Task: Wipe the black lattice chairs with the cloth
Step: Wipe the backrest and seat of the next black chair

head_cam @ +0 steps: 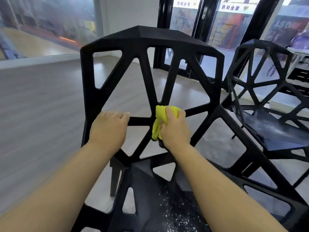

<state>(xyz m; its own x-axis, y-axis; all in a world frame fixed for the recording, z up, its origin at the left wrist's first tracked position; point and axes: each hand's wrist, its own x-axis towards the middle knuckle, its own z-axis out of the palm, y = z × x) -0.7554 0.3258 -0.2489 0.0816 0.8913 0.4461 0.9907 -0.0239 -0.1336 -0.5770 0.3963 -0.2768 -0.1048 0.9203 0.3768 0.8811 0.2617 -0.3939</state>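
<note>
A black lattice chair point(150, 41) stands right in front of me, its backrest upright and its seat below speckled with white dust. My right hand point(174, 129) grips a bunched yellow cloth point(159, 120) and presses it against the hub where the backrest struts meet. My left hand point(109, 128) curls over a horizontal strut to the left of that hub and holds it. A second black lattice chair point(260, 77) stands to the right, its seat also dusty.
Grey wood-look floor point(41, 106) stretches to the left and behind the chair. Black-framed glass doors point(203, 22) and windows stand behind both chairs. A white wall section rises at the back centre.
</note>
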